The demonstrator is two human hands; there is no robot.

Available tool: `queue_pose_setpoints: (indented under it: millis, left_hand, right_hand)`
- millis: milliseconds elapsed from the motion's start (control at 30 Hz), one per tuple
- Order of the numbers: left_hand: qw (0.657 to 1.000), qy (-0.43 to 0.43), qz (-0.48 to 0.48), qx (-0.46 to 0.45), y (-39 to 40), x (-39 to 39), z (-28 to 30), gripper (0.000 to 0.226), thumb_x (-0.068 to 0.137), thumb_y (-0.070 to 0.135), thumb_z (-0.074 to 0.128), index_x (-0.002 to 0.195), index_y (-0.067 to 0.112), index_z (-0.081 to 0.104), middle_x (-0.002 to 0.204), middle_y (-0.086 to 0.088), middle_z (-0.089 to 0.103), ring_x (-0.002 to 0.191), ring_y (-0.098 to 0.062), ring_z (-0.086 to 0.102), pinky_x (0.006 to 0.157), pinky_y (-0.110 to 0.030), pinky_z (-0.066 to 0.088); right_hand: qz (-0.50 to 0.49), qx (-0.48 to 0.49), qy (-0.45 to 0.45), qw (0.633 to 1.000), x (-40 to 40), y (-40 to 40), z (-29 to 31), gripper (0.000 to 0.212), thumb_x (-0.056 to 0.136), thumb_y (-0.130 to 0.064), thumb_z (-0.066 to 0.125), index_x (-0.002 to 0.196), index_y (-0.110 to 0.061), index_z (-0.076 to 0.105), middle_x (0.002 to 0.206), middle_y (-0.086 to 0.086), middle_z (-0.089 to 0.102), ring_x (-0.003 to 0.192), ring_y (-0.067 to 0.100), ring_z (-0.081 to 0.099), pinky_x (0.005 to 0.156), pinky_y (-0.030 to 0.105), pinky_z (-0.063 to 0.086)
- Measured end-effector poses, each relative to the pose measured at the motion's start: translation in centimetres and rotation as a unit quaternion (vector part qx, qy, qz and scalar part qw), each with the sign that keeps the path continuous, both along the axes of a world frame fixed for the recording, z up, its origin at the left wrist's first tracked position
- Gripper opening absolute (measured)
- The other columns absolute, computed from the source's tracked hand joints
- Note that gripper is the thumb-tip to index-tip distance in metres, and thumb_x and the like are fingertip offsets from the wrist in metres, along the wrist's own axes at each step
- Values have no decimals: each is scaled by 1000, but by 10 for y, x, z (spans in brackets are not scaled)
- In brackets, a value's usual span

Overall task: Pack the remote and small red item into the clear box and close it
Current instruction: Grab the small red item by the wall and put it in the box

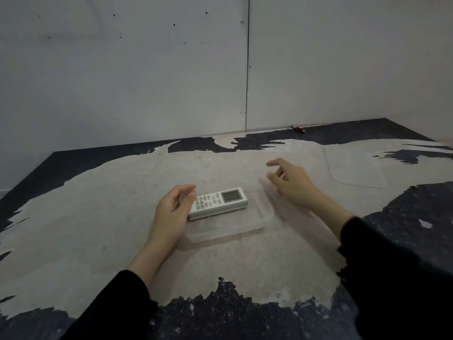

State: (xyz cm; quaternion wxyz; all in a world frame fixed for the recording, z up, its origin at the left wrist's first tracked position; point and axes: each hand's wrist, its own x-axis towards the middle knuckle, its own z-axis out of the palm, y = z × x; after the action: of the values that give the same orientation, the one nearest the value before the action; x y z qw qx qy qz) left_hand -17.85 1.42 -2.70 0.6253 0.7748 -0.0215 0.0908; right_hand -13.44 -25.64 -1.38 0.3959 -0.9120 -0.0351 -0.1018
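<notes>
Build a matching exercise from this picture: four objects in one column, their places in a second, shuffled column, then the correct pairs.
Objects
1. white rectangular remote control
2. small red item
3. clear flat plastic lid
4. clear shallow plastic box

Places
A. at the far edge of the table, against the wall
B. on the table between the two hands
C. lying in the clear box
D. flat on the table, beyond and to the right of the right hand

Pairs: 1-C, 2-A, 3-D, 4-B
</notes>
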Motion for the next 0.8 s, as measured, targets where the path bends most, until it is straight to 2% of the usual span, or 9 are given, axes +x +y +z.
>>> queue_pose_setpoints:
  millis: [67,200,233,300,367,433,533,633,800]
  left_hand:
    - [1000,-5,4,-1,0,1,-2,21,91,21,51,107,21,64,107,0,66,99,-12,62,80,-22,49]
    - [999,4,11,-34,2,13,-2,16,90,19,52,100,22,65,96,-3,69,87,-14,65,68,-18,53]
    - [1000,4,8,-29,3,19,1,16,90,18,52,100,21,65,95,-4,69,87,-15,65,68,-18,52]
    - [999,-17,-7,38,4,41,9,16,91,18,52,97,22,66,94,-2,68,88,-15,64,71,-17,49]
    - [993,-42,-31,109,3,65,18,16,91,19,52,92,23,66,93,0,68,88,-16,64,68,-15,50]
    - [986,-52,-47,148,0,91,23,16,91,21,52,93,24,67,96,0,69,89,-17,63,68,-23,52]
    - [964,-88,-52,244,-1,121,13,20,89,25,53,102,22,68,112,0,67,107,-15,58,90,-20,40]
    - [919,-87,-83,375,5,140,-3,43,82,36,44,118,20,62,132,-7,56,128,-21,45,105,-24,27]
    - [898,-107,-85,419,7,145,-16,50,83,43,37,125,24,57,138,-4,52,129,-18,43,104,-21,24]
  right_hand:
    - [-35,-45,-7,998,41,-25,-3,30,90,-20,54,118,-12,57,90,6,61,78,22,56,69,29,41]
    - [-108,-130,-15,985,119,-74,-5,32,87,-15,56,117,-5,56,120,22,55,109,38,52,93,39,39]
    - [-127,-140,-16,982,134,-83,-4,33,87,-15,55,118,-4,55,124,23,53,114,40,49,97,42,39]
    - [-161,-158,-10,974,163,-97,-2,36,86,-15,54,120,-2,53,127,26,51,118,42,44,100,47,37]
    - [-185,-171,2,968,182,-106,-1,39,87,-15,52,123,0,49,129,26,49,120,44,42,100,50,36]
    - [-197,-188,18,962,199,-111,-4,42,88,-17,50,126,-1,46,131,26,48,123,44,40,101,53,34]
    - [-210,-219,32,952,222,-121,-10,34,88,-20,49,116,-2,54,125,26,54,120,44,44,101,55,32]
    - [-229,-256,0,939,239,-125,-15,28,89,-21,48,101,0,62,112,27,61,109,43,52,97,52,35]
    - [-246,-264,-55,931,249,-127,-19,22,87,-13,51,94,4,63,103,29,61,99,44,56,88,50,41]
